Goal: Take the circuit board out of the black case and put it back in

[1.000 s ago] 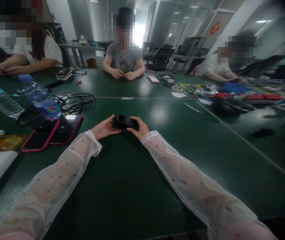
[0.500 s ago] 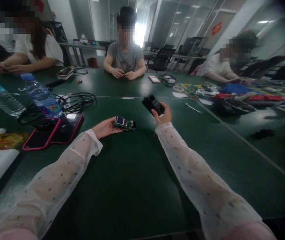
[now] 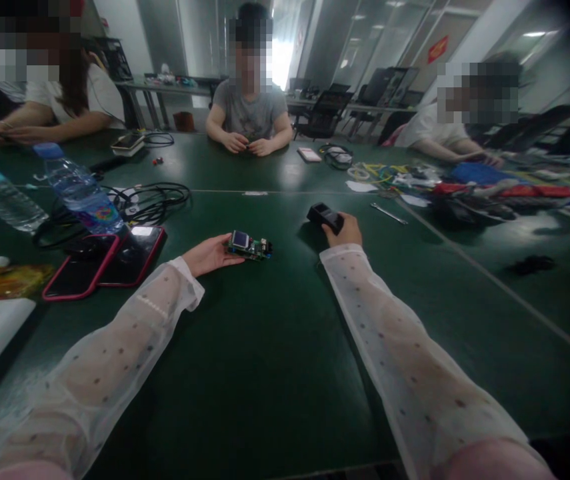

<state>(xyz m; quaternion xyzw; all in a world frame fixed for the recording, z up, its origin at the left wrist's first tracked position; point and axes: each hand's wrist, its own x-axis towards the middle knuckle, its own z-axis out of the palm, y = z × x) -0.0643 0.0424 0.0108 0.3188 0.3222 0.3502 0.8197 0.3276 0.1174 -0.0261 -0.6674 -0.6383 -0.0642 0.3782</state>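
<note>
Between the fingers and thumb of my left hand (image 3: 208, 256) is a green circuit board (image 3: 251, 247) with a small square screen, held low over the table. My right hand (image 3: 349, 231) grips a black plastic case (image 3: 325, 217) by its near right end. The case is close to the tabletop; whether it touches I cannot tell. A gap of bare table separates the board from the case. Both forearms wear sheer, dotted white sleeves.
Two phones (image 3: 83, 267) with pink-red edges, a water bottle (image 3: 77, 190) and black cables (image 3: 159, 200) lie at left. A wrench (image 3: 389, 213) and a pile of wires (image 3: 379, 173) are at right. Several people sit round the green table (image 3: 265, 373).
My right hand has moved right and slightly lower with the black case, which now lies flatter. My left hand and the circuit board have stayed nearly in place.
</note>
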